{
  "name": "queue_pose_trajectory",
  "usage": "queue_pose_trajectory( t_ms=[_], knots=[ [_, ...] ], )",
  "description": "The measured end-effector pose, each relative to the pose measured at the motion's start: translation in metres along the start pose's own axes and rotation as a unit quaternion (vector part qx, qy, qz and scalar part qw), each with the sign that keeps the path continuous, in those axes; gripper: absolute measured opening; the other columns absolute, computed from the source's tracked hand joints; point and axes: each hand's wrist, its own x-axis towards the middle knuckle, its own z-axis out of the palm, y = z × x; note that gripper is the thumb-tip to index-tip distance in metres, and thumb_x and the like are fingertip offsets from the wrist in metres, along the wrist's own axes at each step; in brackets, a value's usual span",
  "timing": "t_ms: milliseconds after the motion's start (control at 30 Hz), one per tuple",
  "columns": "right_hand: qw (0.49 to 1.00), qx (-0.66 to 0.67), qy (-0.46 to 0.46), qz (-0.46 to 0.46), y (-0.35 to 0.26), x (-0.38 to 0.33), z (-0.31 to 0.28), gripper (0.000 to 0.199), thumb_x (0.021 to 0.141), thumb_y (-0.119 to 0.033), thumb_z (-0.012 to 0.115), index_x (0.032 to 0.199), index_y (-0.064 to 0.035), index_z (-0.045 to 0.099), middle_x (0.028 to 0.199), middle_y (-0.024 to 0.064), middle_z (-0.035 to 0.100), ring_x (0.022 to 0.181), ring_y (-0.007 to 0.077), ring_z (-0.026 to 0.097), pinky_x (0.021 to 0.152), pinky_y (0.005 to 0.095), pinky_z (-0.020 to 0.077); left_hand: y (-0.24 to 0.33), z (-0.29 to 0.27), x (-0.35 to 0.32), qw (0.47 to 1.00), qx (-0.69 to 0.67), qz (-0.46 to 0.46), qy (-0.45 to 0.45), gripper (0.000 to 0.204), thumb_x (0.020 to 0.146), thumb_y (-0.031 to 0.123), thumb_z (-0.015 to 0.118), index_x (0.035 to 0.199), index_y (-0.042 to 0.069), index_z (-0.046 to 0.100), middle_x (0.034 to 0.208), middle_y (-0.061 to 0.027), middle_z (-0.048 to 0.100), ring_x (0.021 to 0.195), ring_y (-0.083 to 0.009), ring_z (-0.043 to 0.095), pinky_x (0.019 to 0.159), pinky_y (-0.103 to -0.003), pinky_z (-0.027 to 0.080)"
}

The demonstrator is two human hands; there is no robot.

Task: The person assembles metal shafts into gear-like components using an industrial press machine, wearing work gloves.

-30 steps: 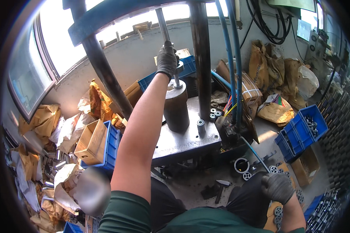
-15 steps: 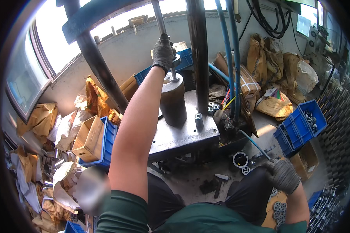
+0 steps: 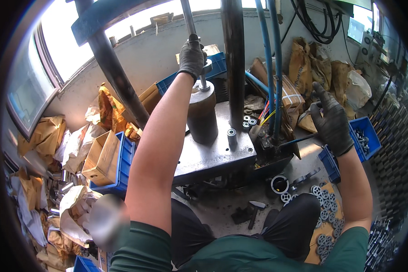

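My left hand [image 3: 192, 56], in a dark glove, is shut on a thin metal rod [image 3: 188, 18] above a dark metal cylinder [image 3: 202, 113] that stands on the steel press plate [image 3: 213, 156]. My right hand [image 3: 331, 119], also gloved, is raised with fingers apart beside a thin lever [image 3: 299, 140] that sticks out from the press base; whether it touches the lever I cannot tell. Small metal rings [image 3: 231, 134] rest on the plate next to the thick dark column [image 3: 233, 63].
A blue bin [image 3: 364, 136] of small parts lies at the right, and a blue bin holding a cardboard box [image 3: 105, 156] at the left. Several metal rings [image 3: 324, 199] lie on the floor by my knee. Brown paper sacks [image 3: 312, 68] and blue hoses [image 3: 272, 68] stand behind the press.
My right hand has risen from near my knee up to the lever by the blue bin and opened. My left hand has slid a little higher on the rod.
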Motion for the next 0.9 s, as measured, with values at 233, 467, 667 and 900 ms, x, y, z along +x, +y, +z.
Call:
queue_pose_trajectory(
  t_ms=[233, 467, 667, 900],
  knots=[
    [0.994, -0.082, -0.065, 0.003, 0.009, -0.022, -0.010, 0.050, 0.093, -0.020, 0.063, 0.140, -0.0026, 0.059, 0.118, 0.0259, 0.069, 0.101, 0.0423, 0.070, 0.090, 0.0475, 0.0581, 0.000, 0.004, -0.001, 1.000, -0.008, -0.008, -0.010, 0.062, 0.104, 0.068, 0.044, 0.104, 0.008, 0.061, 0.071, -0.0016, 0.052, 0.058, -0.0145, 0.054, 0.050, -0.040, 0.056],
    [0.847, 0.046, -0.528, 0.038, -0.033, -0.138, -0.059, 0.033, 0.090, -0.028, 0.062, 0.112, -0.0064, 0.074, 0.103, 0.0195, 0.073, 0.098, 0.0398, 0.071, 0.090, 0.0497, 0.0559, 0.001, -0.010, 0.006, 1.000, 0.022, 0.010, 0.003, 0.060, 0.104, 0.065, 0.044, 0.104, 0.007, 0.061, 0.072, -0.0025, 0.053, 0.057, -0.0142, 0.055, 0.051, -0.040, 0.057],
    [0.820, -0.009, -0.566, 0.089, -0.042, -0.168, -0.061, 0.033, 0.091, -0.031, 0.062, 0.108, -0.0063, 0.075, 0.098, 0.0191, 0.074, 0.095, 0.0399, 0.071, 0.087, 0.0496, 0.0559, -0.005, 0.004, 0.003, 0.998, -0.065, -0.006, -0.001, 0.049, 0.104, 0.065, 0.053, 0.097, 0.016, 0.057, 0.066, 0.0028, 0.048, 0.046, -0.0125, 0.046, 0.040, -0.035, 0.046],
    [0.910, 0.079, -0.399, 0.087, -0.037, -0.154, -0.058, 0.035, 0.090, -0.029, 0.065, 0.114, -0.0058, 0.075, 0.103, 0.0185, 0.075, 0.095, 0.0390, 0.072, 0.089, 0.0474, 0.0565, -0.006, -0.004, 0.010, 1.000, -0.015, 0.011, 0.003, 0.060, 0.106, 0.064, 0.045, 0.101, 0.007, 0.061, 0.073, -0.0027, 0.054, 0.055, -0.0139, 0.055, 0.045, -0.034, 0.050]
  ],
)
